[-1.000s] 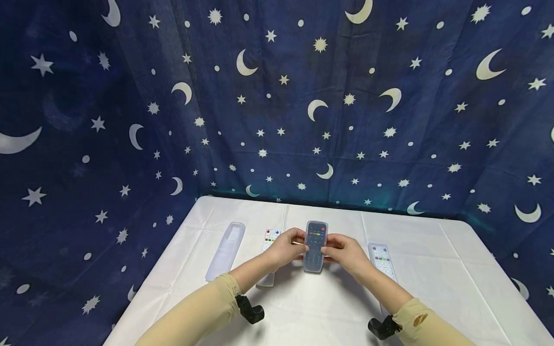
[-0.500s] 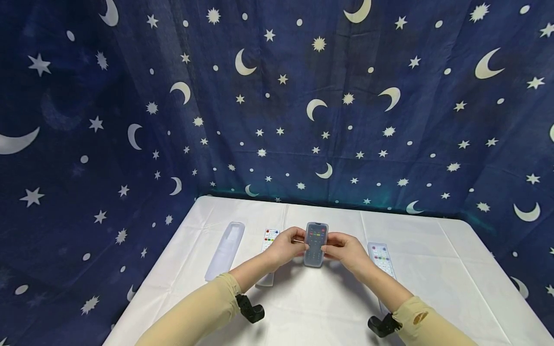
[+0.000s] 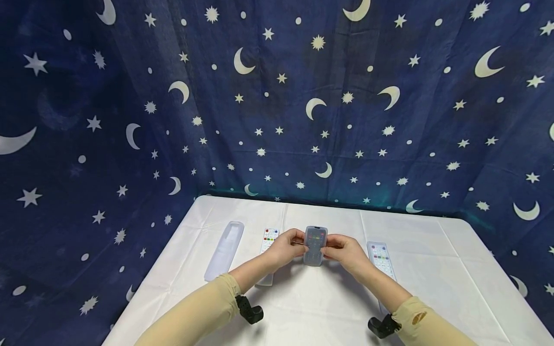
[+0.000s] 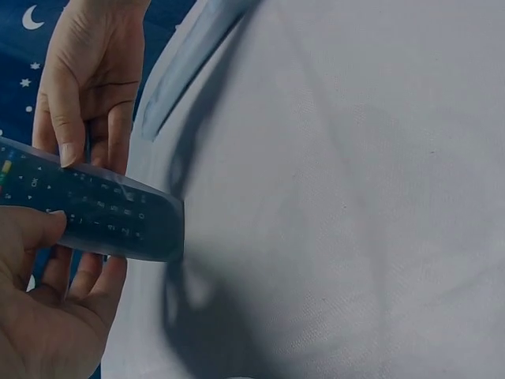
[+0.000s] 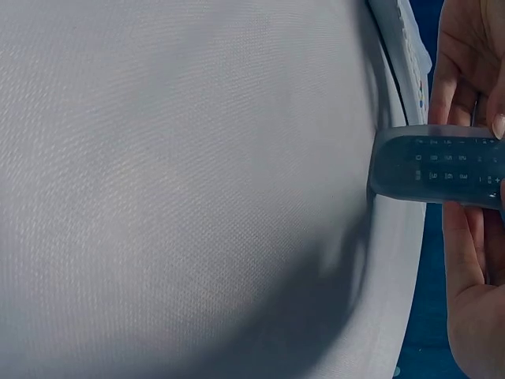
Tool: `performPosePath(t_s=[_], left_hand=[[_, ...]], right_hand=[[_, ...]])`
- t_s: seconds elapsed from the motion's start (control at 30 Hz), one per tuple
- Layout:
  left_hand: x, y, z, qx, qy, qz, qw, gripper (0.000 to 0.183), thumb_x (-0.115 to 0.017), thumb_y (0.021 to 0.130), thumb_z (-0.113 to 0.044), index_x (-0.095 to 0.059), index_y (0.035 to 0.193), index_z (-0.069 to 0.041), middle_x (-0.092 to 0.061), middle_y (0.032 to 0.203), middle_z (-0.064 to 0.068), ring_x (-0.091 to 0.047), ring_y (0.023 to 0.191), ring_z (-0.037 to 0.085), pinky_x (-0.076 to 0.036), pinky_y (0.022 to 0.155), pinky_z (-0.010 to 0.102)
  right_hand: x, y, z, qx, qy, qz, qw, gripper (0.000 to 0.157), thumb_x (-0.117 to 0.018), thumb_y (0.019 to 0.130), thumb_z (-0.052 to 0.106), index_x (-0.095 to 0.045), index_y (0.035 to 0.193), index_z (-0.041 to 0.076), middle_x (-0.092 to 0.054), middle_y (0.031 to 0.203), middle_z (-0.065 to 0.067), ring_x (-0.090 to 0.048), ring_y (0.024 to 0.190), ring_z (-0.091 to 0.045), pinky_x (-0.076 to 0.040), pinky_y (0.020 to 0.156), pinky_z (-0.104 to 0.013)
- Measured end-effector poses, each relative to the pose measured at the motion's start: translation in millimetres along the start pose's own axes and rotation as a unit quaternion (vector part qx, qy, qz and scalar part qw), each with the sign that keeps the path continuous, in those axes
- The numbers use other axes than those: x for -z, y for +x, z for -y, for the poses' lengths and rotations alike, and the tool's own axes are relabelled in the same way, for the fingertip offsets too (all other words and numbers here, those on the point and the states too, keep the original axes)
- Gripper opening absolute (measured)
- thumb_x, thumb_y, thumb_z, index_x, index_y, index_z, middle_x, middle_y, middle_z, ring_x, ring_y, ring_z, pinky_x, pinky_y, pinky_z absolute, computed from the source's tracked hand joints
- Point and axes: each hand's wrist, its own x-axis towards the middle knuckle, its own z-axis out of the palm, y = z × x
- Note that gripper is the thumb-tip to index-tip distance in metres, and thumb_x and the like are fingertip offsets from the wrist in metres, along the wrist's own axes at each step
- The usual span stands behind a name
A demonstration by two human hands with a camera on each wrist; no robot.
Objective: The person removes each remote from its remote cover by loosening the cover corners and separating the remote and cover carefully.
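Dimly visible through translucent sleeve [image 5: 430, 132], dark remote [image 3: 314, 250], pinched by left fingers [image 3: 298, 234] and right fingers [image 3: 335, 238]

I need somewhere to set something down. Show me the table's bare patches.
Free: the white table right of the rightmost remote, and the near middle between the forearms. Crowded: left of centre, where the left hand partly hides a white remote beside a translucent case.

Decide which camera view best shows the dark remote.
The head view: it alone frames the dark remote end to end. The left wrist view shows it larger but cuts off one end; the right wrist view cuts off more.
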Motion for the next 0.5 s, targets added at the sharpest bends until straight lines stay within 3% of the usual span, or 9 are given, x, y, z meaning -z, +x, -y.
performPosePath(t_s=[0.23,0.5], left_hand=[[0.8,-2.5,-2.0,0.006,-0.002,0.001,1.0,0.026,-0.071,0.092,-0.002,-0.061,0.116,-0.001,-0.066,0.109,0.008,-0.064,0.102,0.021,-0.057,0.088,0.038],[11.0,-13.1,-10.3,0.066,-0.024,0.001,0.9975,0.025,-0.063,0.097,-0.01,-0.062,0.119,0.001,-0.064,0.114,0.013,-0.067,0.102,0.029,-0.059,0.088,0.041]], right_hand=[[0.9,0.0,-2.7,0.002,-0.002,0.004,1.0,0.033,-0.071,0.093,0.002,-0.066,0.123,-0.01,-0.071,0.111,-0.017,-0.067,0.101,-0.022,-0.058,0.089,-0.038],[2.3,-3.5,-2.9,-0.002,-0.012,0.004,1.0,0.03,-0.072,0.091,0.0,-0.068,0.12,-0.008,-0.072,0.108,-0.015,-0.068,0.098,-0.019,-0.059,0.086,-0.034]])
